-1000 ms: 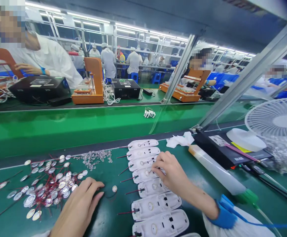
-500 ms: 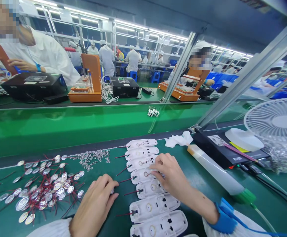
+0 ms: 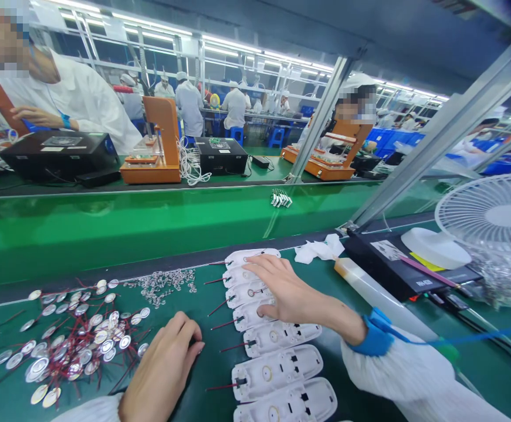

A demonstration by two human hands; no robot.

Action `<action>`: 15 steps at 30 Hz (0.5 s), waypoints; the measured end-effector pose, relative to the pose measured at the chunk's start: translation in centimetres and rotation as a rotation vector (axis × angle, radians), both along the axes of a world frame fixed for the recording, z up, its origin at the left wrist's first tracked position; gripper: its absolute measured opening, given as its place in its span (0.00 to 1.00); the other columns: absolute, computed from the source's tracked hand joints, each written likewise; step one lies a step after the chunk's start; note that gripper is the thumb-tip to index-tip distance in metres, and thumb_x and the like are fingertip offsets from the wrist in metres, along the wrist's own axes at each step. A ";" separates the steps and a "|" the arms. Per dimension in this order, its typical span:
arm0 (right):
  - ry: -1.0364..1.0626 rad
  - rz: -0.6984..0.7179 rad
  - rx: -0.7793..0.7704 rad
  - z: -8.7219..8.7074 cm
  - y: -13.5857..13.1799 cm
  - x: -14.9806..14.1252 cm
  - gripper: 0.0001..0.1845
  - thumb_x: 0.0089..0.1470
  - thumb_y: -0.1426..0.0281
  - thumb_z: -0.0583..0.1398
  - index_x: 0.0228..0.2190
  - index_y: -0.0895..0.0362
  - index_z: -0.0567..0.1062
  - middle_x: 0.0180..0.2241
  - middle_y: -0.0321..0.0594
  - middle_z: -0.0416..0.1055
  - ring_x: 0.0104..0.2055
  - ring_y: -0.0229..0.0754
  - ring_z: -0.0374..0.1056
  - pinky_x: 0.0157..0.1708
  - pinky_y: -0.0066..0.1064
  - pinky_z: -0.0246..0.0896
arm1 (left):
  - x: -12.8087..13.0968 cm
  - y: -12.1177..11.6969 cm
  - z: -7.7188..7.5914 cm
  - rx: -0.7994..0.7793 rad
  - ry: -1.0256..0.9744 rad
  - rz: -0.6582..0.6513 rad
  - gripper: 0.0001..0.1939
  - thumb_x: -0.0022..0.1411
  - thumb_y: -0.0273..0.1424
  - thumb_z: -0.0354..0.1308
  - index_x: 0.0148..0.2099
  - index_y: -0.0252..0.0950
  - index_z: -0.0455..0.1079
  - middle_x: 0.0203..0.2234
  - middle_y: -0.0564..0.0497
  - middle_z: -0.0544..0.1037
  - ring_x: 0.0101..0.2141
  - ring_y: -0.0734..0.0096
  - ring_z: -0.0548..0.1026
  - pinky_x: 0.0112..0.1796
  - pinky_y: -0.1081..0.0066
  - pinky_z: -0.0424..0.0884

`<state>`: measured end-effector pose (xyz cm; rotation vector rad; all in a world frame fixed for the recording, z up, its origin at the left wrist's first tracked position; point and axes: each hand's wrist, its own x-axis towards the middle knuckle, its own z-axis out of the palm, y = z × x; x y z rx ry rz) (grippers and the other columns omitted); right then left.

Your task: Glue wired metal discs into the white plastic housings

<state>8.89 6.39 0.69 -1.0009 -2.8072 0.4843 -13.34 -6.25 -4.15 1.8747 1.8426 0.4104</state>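
Observation:
Over the row of white plastic shells (image 3: 255, 381), my right hand (image 3: 288, 290) has its fingers stretched out and apart. Its thumb is at the round spot of one shell; the fingers cover parts of the upper shells. My left hand (image 3: 162, 366) rests on the green mat left of the row, fingers curled and pressed together; anything inside them is hidden. Red wires stick out from the shells' left ends. Beside the left hand lies a heap of round metal discs (image 3: 106, 346) with red wires, and behind it a scatter of tiny clear pieces (image 3: 162, 286).
A crumpled white tissue (image 3: 319, 249), a long white tube (image 3: 378, 302) and a black box (image 3: 418, 275) lie to the right, near a white fan (image 3: 501, 214). Beyond a green conveyor belt (image 3: 105, 217) stand orange fixtures (image 3: 162, 135) and co-workers in white. Small white parts (image 3: 280, 198) ride the belt.
My right hand has opened from a pinch over a shell and spread its fingers toward the upper shells. My left hand has drawn slightly left. The small parts on the belt have shifted right.

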 end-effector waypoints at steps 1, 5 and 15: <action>-0.011 0.027 -0.026 0.2 0.5 -0.2 0.42 0.38 0.73 0.67 0.55 0.52 0.58 0.56 0.46 0.56 0.57 0.55 0.49 0.51 0.49 0.47 | 0.0 0.0 0.2 -0.017 -0.003 -0.001 0.08 0.63 0.30 0.44 0.34 0.38 0.63 0.33 0.50 0.66 0.32 0.64 0.68 0.35 0.63 0.64; 0.024 0.045 -0.056 1.0 1.9 -0.4 0.32 0.39 0.74 0.67 0.48 0.54 0.66 0.52 0.44 0.62 0.54 0.52 0.53 0.50 0.48 0.50 | -0.3 -0.1 0.3 -0.049 -0.003 -0.018 0.05 0.59 0.28 0.47 0.34 0.38 0.64 0.33 0.50 0.67 0.33 0.63 0.69 0.35 0.64 0.63; 0.493 -0.027 -0.378 1.7 -5.1 -3.1 0.17 0.50 0.75 0.61 0.42 0.53 0.67 0.43 0.38 0.68 0.47 0.41 0.62 0.48 0.36 0.58 | -0.7 1.3 4.3 0.055 -0.647 0.148 0.11 0.55 0.39 0.54 0.30 0.39 0.72 0.26 0.52 0.73 0.27 0.70 0.70 0.29 0.72 0.65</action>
